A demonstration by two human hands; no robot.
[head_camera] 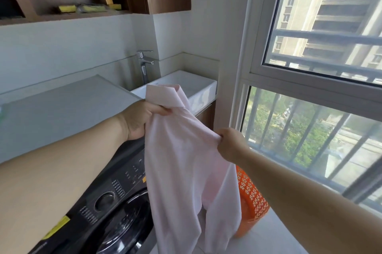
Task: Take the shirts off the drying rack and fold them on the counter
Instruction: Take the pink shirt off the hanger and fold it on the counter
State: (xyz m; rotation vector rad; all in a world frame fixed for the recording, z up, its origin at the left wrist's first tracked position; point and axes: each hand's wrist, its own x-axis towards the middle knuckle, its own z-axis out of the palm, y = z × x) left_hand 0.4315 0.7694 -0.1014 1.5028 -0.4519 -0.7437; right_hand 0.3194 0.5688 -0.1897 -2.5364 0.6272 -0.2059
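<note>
You've got the pink shirt (pixel 186 162) in both hands, off the rack (rack not in view). Your left hand (pixel 140 119) pinches it right under the collar, thumb + fingers curled round the fabric. Your right hand (pixel 231 144) has its fingers bunched on a fold at the shoulder, w/ the cloth stretched taut between the two grips. Everything below your fingers hangs free in front of the washing machine (pixel 107 208), w/ the orange basket (pixel 252 197) behind the hem.

The counter (pixel 62 108) sits beyond your left knuckles, so the lay-down is probably next. Risks, as I judge them: the hanging tail could drag on the machine front or the floor if you lower too soon. The basin (pixel 198 88) is just past your left fingertips; swing wide and a sleeve may land in it, and I can't tell if it's wet. Both grips are small pinches, so a hard shake could slip one.
</note>
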